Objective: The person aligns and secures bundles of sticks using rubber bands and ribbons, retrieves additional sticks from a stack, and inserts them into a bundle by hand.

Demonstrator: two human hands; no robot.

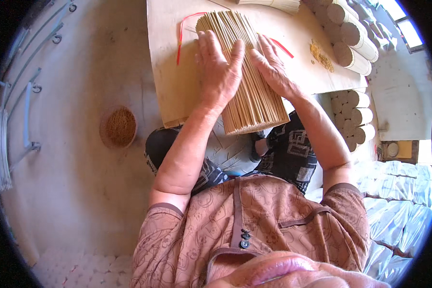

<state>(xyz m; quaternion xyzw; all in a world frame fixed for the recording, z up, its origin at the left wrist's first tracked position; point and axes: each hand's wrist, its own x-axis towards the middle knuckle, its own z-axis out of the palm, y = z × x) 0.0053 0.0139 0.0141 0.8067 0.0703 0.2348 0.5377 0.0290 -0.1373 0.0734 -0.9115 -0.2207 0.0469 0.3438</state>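
Observation:
A thick bundle of thin bamboo sticks (254,96) lies lengthwise on the wooden table (175,96), its near end jutting past the table edge over my lap. On its left side rests my left hand (219,72), fingers stretched forward and thumb apart. My right hand (275,71) lies flat along the right side, fingers extended and touching the sticks. Both palms press against the bundle from opposite sides, without wrapping round it. A red strap (179,45) sticks out from the bundle's left, and another red end (284,48) shows on the right; its middle is hidden.
Several round stick bundles (350,36) are stacked at the table's right, with more (360,115) below. A small yellowish-brown pile (320,56) lies on the tabletop. A basket of brown bits (119,127) stands on the floor at left. Plastic-covered packs (393,216) sit at right.

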